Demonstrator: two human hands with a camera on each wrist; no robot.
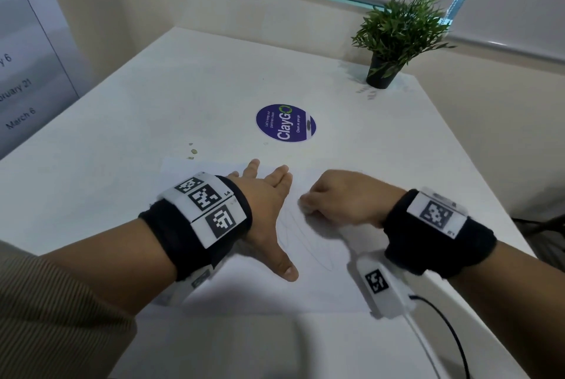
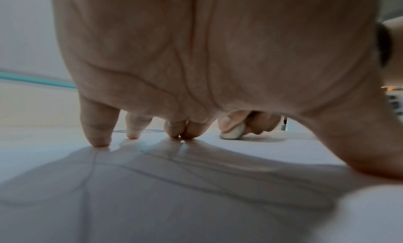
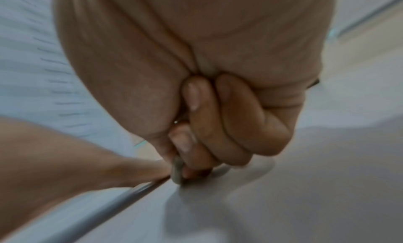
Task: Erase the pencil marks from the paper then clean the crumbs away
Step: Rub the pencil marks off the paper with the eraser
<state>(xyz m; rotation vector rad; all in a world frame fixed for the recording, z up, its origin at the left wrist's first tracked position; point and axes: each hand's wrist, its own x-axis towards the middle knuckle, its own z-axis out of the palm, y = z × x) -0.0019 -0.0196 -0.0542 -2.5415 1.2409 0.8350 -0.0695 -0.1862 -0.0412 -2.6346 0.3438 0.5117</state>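
Your left hand (image 1: 269, 195) lies flat, fingers spread, at frame centre, pinning the paper (image 1: 305, 287) so it won't slide. Your right hand (image 1: 339, 198) pinches the eraser (image 2: 232, 133) down on the pencil marks (image 1: 305, 241) just beside it. Above them the white table (image 1: 122, 134) carries a round sticker (image 1: 286, 123); a potted plant (image 1: 397, 39) stands upper right.

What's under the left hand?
The left hand presses flat on the paper; pencil marks run beneath the palm. Anything under the fingertips themselves is covered.
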